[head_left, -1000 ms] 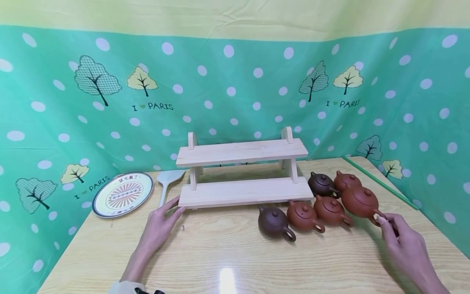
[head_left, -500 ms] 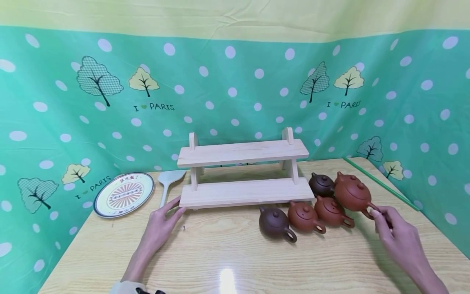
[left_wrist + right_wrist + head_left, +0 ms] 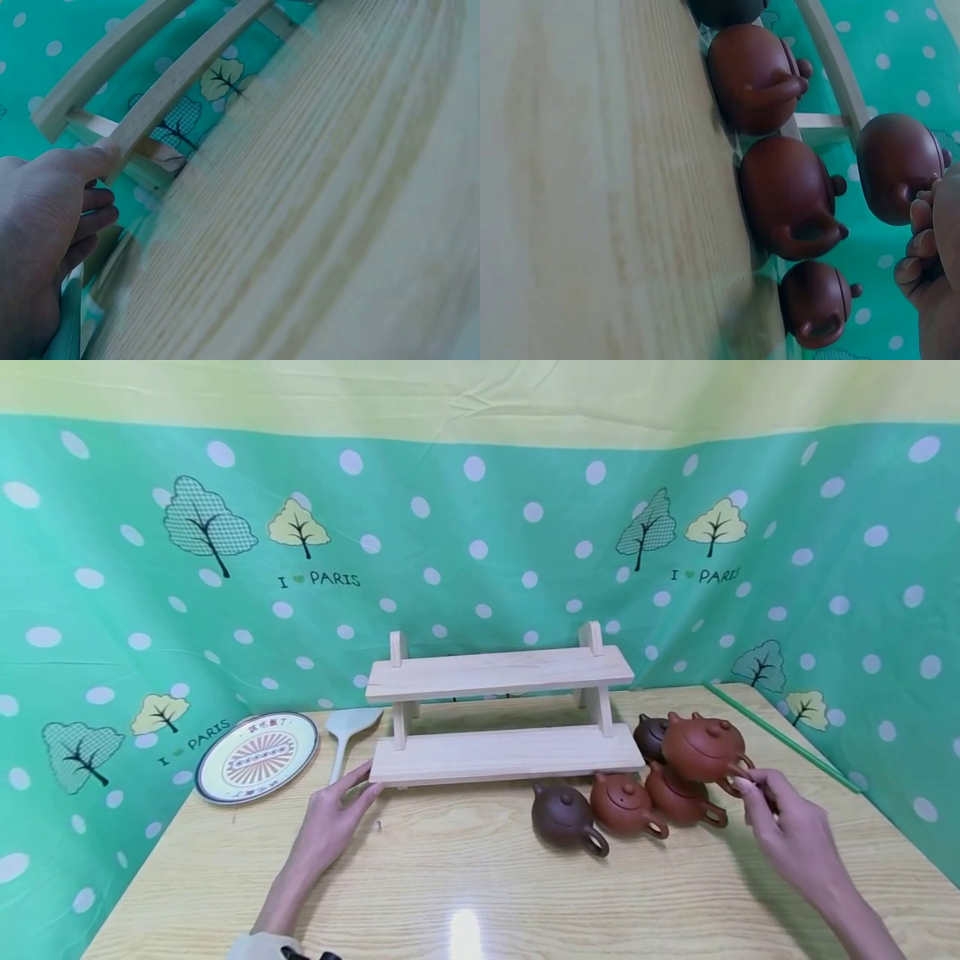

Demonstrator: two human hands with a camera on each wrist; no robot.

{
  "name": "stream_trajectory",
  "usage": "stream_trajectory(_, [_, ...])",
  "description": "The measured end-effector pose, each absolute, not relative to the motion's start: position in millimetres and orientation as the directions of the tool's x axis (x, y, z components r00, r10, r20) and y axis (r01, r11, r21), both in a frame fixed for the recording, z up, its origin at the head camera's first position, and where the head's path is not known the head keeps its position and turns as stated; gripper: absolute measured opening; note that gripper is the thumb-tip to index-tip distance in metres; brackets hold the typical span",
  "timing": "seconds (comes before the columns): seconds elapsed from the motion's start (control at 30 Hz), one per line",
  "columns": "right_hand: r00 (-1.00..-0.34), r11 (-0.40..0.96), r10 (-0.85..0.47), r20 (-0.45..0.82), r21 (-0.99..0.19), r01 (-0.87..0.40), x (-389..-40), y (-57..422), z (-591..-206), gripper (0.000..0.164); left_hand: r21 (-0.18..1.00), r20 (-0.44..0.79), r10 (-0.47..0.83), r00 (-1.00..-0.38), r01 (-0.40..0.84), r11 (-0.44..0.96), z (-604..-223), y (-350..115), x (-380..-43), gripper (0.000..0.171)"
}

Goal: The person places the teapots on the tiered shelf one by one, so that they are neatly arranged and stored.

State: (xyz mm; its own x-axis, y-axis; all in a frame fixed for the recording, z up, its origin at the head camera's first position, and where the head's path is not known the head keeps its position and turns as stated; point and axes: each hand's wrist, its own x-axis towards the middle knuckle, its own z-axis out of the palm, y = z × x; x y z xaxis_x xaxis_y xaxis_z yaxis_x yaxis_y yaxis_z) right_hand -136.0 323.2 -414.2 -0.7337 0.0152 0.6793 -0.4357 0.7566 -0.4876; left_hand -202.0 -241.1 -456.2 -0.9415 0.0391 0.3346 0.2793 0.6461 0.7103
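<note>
on my feed, the green polka-dot cloth [image 3: 450, 510] takes up most of the head view, printed with trees and "paris" lettering under a pale yellow band. in front of it i have the wood-grain table [image 3: 420, 860], with a bright glare near its front edge. the two-tier wooden rack [image 3: 498, 672] stands toward the back, its upper board set behind the lower one. off to its left i see the round plate [image 3: 257, 758], dark-rimmed, with a red sunburst in the middle. along the right side the thin green stick [image 3: 783, 738] lies at a slant. between plate and rack lies the pale spatula [image 3: 351, 721], its handle running toward the near side.

i've got the left hand [image 3: 330, 825] gripping the left end of the rack's lower board, thumb on the board in the left wrist view. the right hand [image 3: 791, 827] pinches the handle of the raised teapot [image 3: 701, 752], a red-brown one, which the right wrist view shows me clear of the table.

below and beside it, right of the rack's front, i count a dark front teapot [image 3: 558, 817], two red-brown teapots [image 3: 621, 802] beside it in a row, a dark rear teapot [image 3: 649, 737] partly hidden, and a red-brown rear teapot [image 3: 815, 300].
</note>
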Motion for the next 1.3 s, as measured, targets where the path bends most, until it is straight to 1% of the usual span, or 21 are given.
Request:
stream_trajectory(0.13, [-0.715, 0.753, -0.014, 0.699, -0.463, -0.468, -140.7, 317.0, -412.5, 0.008, 0.714, 0.332, 0.039, -0.943, 0.278, 0.642, -457.0, -241.7, -201.4, 0.053])
stream_trajectory(0.33, [-0.715, 0.745, -0.041, 0.698, -0.455, -0.487, -147.3, 307.5, -409.2, 0.008, 0.714, 0.329, 0.037, -0.944, 0.274, 0.644, -457.5, -241.7, -201.2, 0.054])
stream_trajectory(0.57, [-0.694, 0.737, -0.078, 0.715, -0.428, -0.523, -158.4, 296.7, -407.7, 0.008, 0.717, 0.328, 0.036, -0.944, 0.274, 0.641, -457.2, -241.6, -201.6, 0.053])
stream_trajectory(0.7, [-0.705, 0.734, -0.082, 0.704, -0.436, -0.520, -162.1, 290.7, -406.7, 0.010, 0.720, 0.328, 0.037, -0.944, 0.275, 0.637, -457.5, -241.5, -201.5, 0.052])
stream_trajectory(0.93, [-0.730, 0.745, -0.089, 0.677, -0.442, -0.500, -165.9, 280.9, -403.2, 0.002, 0.721, 0.331, 0.041, -0.943, 0.281, 0.633, -457.5, -241.0, -200.8, 0.052])
stream_trajectory(1.1, [-0.749, 0.752, -0.099, 0.655, -0.443, -0.487, -170.4, 274.2, -400.0, 0.001, 0.717, 0.328, 0.039, -0.944, 0.276, 0.640, -456.7, -241.2, -201.4, 0.052])
stream_trajectory(1.3, [-0.746, 0.733, -0.119, 0.655, -0.449, -0.511, -176.5, 267.4, -397.9, 0.003, 0.712, 0.327, 0.035, -0.944, 0.271, 0.648, -455.5, -241.2, -202.0, 0.052])
